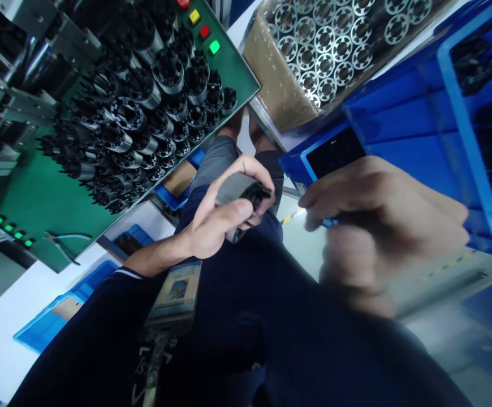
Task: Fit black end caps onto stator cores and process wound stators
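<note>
My left hand [216,223] is wrapped round a grey metal motor stator core [234,189] with a black plastic toothed end piece [258,195]. Its thumb presses on the black rim, in front of my lap. To the right, my right hand [382,220] is smeared by motion, its fingers bent. It is apart from the stator core, over the side of a blue bin [402,124]. Whether anything is between its fingers is too blurred to tell.
Many stator cores with black ends [129,113] stand on a green machine table [38,192] with lit buttons [214,47] and pliers [63,243]. A plastic-lined carton [267,68] holds bare metal cores [324,39]. Black parts [479,62] lie in a blue bin at right.
</note>
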Tool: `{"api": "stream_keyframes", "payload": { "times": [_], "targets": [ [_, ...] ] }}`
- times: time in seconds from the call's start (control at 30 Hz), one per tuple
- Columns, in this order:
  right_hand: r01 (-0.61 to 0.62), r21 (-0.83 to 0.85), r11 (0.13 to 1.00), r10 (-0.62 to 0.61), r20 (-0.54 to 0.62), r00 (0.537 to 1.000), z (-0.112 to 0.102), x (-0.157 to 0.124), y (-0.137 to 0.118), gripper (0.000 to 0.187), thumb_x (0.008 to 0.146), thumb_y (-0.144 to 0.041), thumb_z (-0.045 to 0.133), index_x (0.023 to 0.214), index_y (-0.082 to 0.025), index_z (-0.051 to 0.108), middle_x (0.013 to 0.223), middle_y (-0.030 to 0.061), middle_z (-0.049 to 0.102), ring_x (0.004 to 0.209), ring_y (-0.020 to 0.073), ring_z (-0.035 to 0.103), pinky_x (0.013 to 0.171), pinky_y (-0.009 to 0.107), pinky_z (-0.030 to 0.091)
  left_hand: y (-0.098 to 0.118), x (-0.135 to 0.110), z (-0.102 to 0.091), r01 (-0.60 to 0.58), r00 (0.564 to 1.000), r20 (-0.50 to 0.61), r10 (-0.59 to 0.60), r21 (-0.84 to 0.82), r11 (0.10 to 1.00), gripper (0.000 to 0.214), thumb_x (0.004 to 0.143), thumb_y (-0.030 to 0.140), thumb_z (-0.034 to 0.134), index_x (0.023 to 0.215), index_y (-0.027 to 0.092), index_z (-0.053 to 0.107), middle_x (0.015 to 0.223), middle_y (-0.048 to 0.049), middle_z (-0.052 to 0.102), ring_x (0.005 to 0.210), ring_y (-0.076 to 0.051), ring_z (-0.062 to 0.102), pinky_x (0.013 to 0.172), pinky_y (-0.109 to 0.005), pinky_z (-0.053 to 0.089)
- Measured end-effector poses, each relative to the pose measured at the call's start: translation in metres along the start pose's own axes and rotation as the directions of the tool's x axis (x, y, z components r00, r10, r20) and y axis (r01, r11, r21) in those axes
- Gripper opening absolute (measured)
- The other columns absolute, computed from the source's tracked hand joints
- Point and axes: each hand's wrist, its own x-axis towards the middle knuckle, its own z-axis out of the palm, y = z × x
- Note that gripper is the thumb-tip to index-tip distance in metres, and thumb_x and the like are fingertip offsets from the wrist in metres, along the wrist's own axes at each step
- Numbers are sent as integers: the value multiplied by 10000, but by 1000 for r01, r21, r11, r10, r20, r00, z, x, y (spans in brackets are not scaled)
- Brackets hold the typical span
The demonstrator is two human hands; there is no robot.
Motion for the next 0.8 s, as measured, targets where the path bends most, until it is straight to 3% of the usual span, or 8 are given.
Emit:
{"api": "stream_keyframes", "payload": {
  "times": [0.07, 0.13, 0.17, 0.3, 0.37, 0.47, 0.67, 0.8],
  "targets": [
    [2, 61, 998, 1, -51, 999, 4, -7, 4, 272, 1175, -516, 624, 1050, -293, 717, 856, 44, 652, 675, 229, 610, 594, 452, 520, 4, 8, 9, -50, 986, -164, 35, -91, 995, 382, 1111, 610, 690, 1111, 232, 632, 839, 5, 599, 560, -110, 490, 529, -251, 405],
    [-60, 136, 989, 60, 4, 998, 10, -13, 7, 227, 1125, -467, 694, 1314, -343, 700, 979, 50, 694, 747, 258, 653, 596, 460, 550, 7, 17, 15, -121, 946, -315, 74, -132, 984, 402, 1080, 612, 702, 1021, 217, 656, 845, -14, 619, 597, -128, 547, 564, -271, 443],
    [-82, 153, 985, 75, 53, 996, 13, -15, 8, 346, 1079, -413, 764, 1409, -372, 668, 1068, 54, 728, 814, 270, 694, 596, 451, 576, 9, 21, 17, -143, 926, -368, 81, -145, 979, 408, 1048, 609, 724, 989, 208, 678, 866, -28, 634, 642, -143, 583, 599, -286, 473],
    [-66, 41, 997, 63, 57, 996, 24, -18, 8, 512, 956, -329, 980, 1405, -382, 739, 1265, 78, 754, 1054, 295, 756, 595, 395, 637, 17, 30, 26, -156, 852, -523, 22, -214, 964, 377, 992, 570, 742, 969, 194, 729, 955, -59, 626, 780, -170, 593, 695, -311, 507],
    [-49, 37, 998, 50, -6, 999, 30, -17, 10, 505, 959, -354, 1008, 1411, -380, 785, 1228, 71, 756, 992, 273, 744, 633, 404, 674, 22, 32, 32, -145, 813, -582, -36, -262, 954, 339, 1053, 515, 652, 966, 196, 728, 1002, -72, 633, 809, -168, 576, 716, -305, 511],
    [-7, 87, 996, 12, -55, 998, 37, -16, 14, 506, 965, -350, 1021, 1426, -395, 819, 1155, 33, 790, 924, 240, 753, 707, 411, 722, 25, 36, 38, -47, 753, -631, -186, -334, 941, 416, 1111, 519, 509, 943, 208, 727, 1039, -84, 671, 751, -166, 554, 693, -318, 527],
    [-40, 184, 982, 34, 36, 999, 35, -23, 23, 606, 962, -300, 1025, 1531, -375, 831, 1431, 53, 797, 1209, 243, 807, 791, 333, 757, 24, 42, 34, 70, 684, -667, -297, -345, 936, 625, 1144, 703, 390, 922, 214, 709, 1014, -90, 728, 729, -181, 592, 620, -325, 534],
    [-21, 123, 992, 16, 41, 999, 31, -25, 24, 665, 938, -322, 1051, 1560, -392, 826, 1199, 45, 790, 991, 211, 777, 785, 369, 749, 24, 42, 34, 108, 674, -640, -369, -409, 906, 598, 1186, 619, 336, 920, 201, 671, 924, -69, 661, 660, -153, 583, 610, -316, 530]
  ]
}}
